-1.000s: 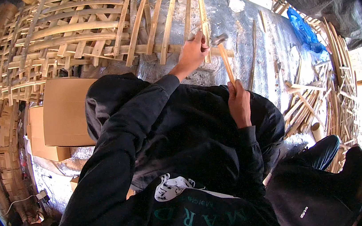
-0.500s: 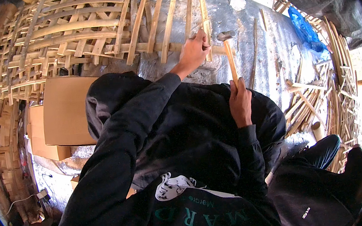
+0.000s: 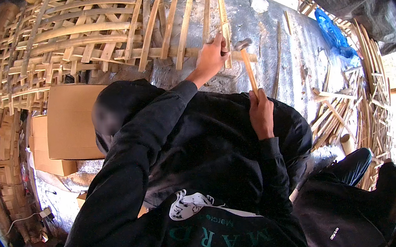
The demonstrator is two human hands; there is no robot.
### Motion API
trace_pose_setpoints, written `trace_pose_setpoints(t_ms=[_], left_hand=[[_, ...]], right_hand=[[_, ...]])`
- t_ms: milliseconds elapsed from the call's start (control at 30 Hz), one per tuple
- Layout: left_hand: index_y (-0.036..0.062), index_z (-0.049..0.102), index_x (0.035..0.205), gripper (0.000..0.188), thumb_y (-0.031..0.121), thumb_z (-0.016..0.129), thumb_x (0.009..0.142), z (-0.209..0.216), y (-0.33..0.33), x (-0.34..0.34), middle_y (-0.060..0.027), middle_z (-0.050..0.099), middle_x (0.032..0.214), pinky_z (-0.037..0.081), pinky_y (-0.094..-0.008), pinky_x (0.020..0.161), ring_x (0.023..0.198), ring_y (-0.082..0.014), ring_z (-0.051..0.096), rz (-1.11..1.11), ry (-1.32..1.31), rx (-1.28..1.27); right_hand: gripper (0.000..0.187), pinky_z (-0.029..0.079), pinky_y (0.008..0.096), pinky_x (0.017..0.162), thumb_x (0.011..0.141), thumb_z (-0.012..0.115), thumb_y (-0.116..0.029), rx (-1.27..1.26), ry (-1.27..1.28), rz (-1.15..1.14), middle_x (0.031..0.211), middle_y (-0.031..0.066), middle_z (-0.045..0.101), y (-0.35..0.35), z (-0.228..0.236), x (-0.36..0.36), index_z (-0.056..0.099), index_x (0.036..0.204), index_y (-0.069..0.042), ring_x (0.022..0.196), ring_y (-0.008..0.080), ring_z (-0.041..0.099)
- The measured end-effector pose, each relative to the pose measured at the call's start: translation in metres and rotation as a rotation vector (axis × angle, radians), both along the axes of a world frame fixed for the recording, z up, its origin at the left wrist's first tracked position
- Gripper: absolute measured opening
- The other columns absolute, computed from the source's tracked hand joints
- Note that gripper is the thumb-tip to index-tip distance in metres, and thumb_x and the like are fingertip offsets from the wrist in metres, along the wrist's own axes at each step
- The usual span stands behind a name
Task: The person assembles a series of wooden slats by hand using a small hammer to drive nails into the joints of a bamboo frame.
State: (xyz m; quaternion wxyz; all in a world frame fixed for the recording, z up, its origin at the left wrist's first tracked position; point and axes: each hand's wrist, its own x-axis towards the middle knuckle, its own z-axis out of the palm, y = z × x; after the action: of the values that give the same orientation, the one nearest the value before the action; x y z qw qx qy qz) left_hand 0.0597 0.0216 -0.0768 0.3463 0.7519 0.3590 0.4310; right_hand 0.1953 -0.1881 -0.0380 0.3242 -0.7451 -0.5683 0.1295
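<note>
My right hand grips the lower end of the wooden handle of a hammer. Its metal head is just right of an upright bamboo slat, close to my left hand. The left fingers are pinched together at that slat, where it crosses a horizontal bamboo strip; whatever lies between them is too small to make out. Leftward along the strip, several more slats stand in a spaced row.
Woven bamboo lattice spreads over the far left. Cardboard boxes stand at the left. A silvery sheet lies beneath the work. At right are a blue plastic bag and piled bamboo strips. Another person's dark-clothed leg is at lower right.
The hammer head has swung a little left and down, closer to the slat and my left hand. My left hand stays in nearly the same place.
</note>
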Motion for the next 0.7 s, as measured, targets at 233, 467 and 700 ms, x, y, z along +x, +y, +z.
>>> trace_pose_setpoints(t_ms=[233,467,700], left_hand=[[0.0038,0.048,0.103,0.035,0.005,0.078,0.086,0.005,-0.002,0.003,-0.0156,0.067,0.081,0.058,-0.0417,0.070,0.081,-0.0340,0.074,0.000,0.025,0.001],[0.0052,0.047,0.101,0.034,0.005,0.077,0.086,0.002,0.002,0.003,-0.0146,0.067,0.080,0.057,-0.0427,0.069,0.080,-0.0356,0.073,-0.031,0.032,0.023],[0.0052,0.047,0.102,0.034,0.004,0.076,0.085,0.009,0.001,0.003,-0.0126,0.066,0.078,0.056,-0.0442,0.068,0.078,-0.0377,0.072,-0.041,0.088,0.022]], right_hand=[[0.030,0.043,0.0458,0.056,0.110,0.052,-0.023,0.161,0.105,-0.192,0.070,0.0272,0.056,0.001,-0.013,0.020,0.052,0.093,0.002,0.061,0.0455,0.054],[0.032,0.037,0.0275,0.054,0.111,0.051,-0.029,0.230,0.655,-0.265,0.071,0.0033,0.053,-0.002,-0.021,0.030,0.058,0.095,-0.003,0.060,0.0116,0.052],[0.010,0.030,0.0216,0.044,0.105,0.058,-0.010,0.077,1.174,0.025,0.073,-0.0013,0.047,-0.004,0.007,0.015,0.050,0.100,-0.010,0.051,0.0052,0.040]])
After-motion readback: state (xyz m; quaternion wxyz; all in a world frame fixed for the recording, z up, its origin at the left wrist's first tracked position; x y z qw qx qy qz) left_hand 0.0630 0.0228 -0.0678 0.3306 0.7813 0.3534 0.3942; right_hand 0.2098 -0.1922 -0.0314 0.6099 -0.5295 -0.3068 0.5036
